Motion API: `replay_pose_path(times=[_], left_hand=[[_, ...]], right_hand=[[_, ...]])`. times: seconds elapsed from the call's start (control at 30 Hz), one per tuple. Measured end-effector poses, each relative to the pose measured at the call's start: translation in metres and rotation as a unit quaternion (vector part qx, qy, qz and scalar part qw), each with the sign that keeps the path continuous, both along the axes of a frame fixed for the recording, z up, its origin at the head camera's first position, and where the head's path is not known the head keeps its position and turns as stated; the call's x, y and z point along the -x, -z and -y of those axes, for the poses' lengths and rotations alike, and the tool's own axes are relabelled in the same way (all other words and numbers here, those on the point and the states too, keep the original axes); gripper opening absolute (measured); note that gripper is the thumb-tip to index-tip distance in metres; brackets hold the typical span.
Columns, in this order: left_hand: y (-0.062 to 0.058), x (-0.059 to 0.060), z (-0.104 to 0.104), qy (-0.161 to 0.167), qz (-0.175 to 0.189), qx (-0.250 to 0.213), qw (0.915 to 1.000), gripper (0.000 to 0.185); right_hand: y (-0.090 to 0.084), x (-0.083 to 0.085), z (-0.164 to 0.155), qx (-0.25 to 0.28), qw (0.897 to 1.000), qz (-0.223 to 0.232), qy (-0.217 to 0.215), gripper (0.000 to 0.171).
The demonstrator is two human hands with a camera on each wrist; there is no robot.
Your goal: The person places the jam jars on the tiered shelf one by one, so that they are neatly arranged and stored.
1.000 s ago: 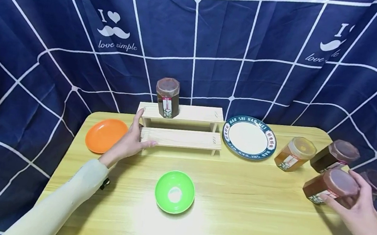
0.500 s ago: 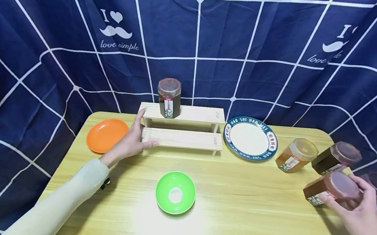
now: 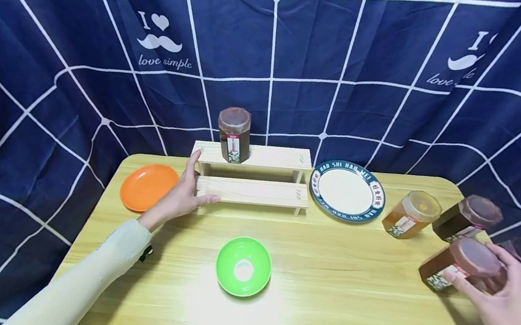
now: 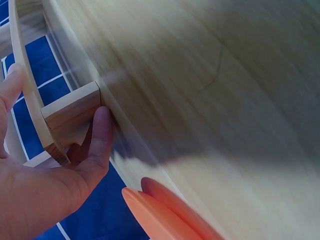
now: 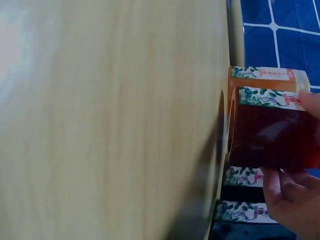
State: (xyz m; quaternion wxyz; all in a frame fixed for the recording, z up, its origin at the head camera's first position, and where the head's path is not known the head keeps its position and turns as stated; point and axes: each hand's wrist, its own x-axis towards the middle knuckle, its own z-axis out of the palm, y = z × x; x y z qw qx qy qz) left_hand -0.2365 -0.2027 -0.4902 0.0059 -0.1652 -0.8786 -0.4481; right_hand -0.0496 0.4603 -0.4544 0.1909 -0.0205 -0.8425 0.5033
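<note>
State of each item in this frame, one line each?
Left hand: grips the left end of the wooden rack.
Right hand: holds a dark jar, lid on.
Jar on rack: upright, lidded.
Amber jar: lidded.
Green bowl: empty.
White plate: empty.
Orange plate: empty.

Dark reddish-brown jar (image 3: 463, 265) with a brownish faceted lid and a white label with green leaf print, gripped in right hand (image 3: 502, 305) near the table's right edge, tilted with lid leaning toward the person, seems just off the wood. From the right wrist view, same jar (image 5: 272, 127) looks deep translucent red, fingers (image 5: 287, 185) curled round the side. Two-step pale wooden shelf (image 3: 251, 175) standing at the back of the table; left hand (image 3: 182, 196) holds its left end, thumb along the lower step, fingers up by the top one.
</note>
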Motion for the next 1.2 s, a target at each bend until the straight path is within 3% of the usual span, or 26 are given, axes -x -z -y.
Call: replay_pose_path(times=[0.2, 0.3, 0.6, 0.77, 0.87, 1.07, 1.2], left_hand=[[-0.022, -0.013, -0.008, 0.004, 0.004, -0.008, 1.0, 0.132], [-0.023, -0.014, -0.008, 0.01, 0.001, -0.017, 0.9998, 0.131], [0.019, 0.015, 0.006, 0.008, 0.009, -0.014, 0.9998, 0.14], [0.03, 0.022, 0.009, 0.002, 0.01, -0.016, 0.9998, 0.139], [0.026, 0.019, 0.007, 0.004, 0.008, -0.012, 0.9999, 0.139], [-0.007, -0.003, -0.004, 0.014, -0.004, -0.02, 0.9997, 0.135], [-0.017, -0.009, -0.006, 0.007, -0.007, -0.005, 0.9999, 0.132]], right_hand=[[-0.01, -0.004, 0.014, -0.068, 0.998, 0.005, 0.018, 0.103], [-0.015, -0.003, 0.021, -0.077, 0.997, -0.002, 0.006, 0.105], [-0.031, 0.007, 0.047, -0.084, 0.996, -0.035, -0.026, 0.108], [-0.036, 0.015, 0.062, -0.078, 0.996, -0.034, -0.041, 0.108], [-0.039, 0.019, 0.07, -0.072, 0.996, -0.03, -0.051, 0.107], [-0.044, 0.031, 0.088, -0.067, 0.995, -0.032, -0.071, 0.106], [-0.05, 0.039, 0.1, -0.069, 0.994, -0.03, -0.079, 0.106]])
